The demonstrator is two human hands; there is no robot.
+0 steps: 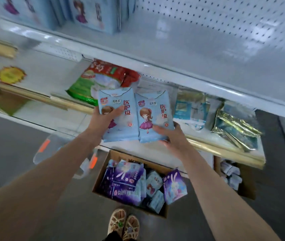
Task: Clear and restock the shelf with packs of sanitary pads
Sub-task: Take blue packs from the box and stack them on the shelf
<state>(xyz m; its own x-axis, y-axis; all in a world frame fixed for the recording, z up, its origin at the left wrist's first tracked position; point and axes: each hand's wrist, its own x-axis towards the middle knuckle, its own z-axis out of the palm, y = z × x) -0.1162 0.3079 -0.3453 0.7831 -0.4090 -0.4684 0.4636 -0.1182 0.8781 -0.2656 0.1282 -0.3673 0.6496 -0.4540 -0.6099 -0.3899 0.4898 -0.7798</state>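
I hold two light-blue packs of sanitary pads side by side, each printed with a cartoon girl in a purple dress. My left hand (pixel 104 120) grips the left pack (pixel 121 117), thumb across its front. My right hand (pixel 170 136) grips the right pack (pixel 153 117) at its lower right corner. Both packs hang in front of the lower shelf, below the white upper shelf (pixel 173 46), whose right part is bare. More packs of the same kind (pixel 87 13) stand at the upper shelf's back left.
A cardboard box (pixel 134 183) on the floor below holds purple and blue pad packs. The lower shelf (pixel 208 136) carries a red-green bag (pixel 96 79), teal packs (pixel 190 108) and shiny gold-teal packs (pixel 237 127). A second box (pixel 234 176) stands right. My sandalled feet (pixel 123 223) are beside the box.
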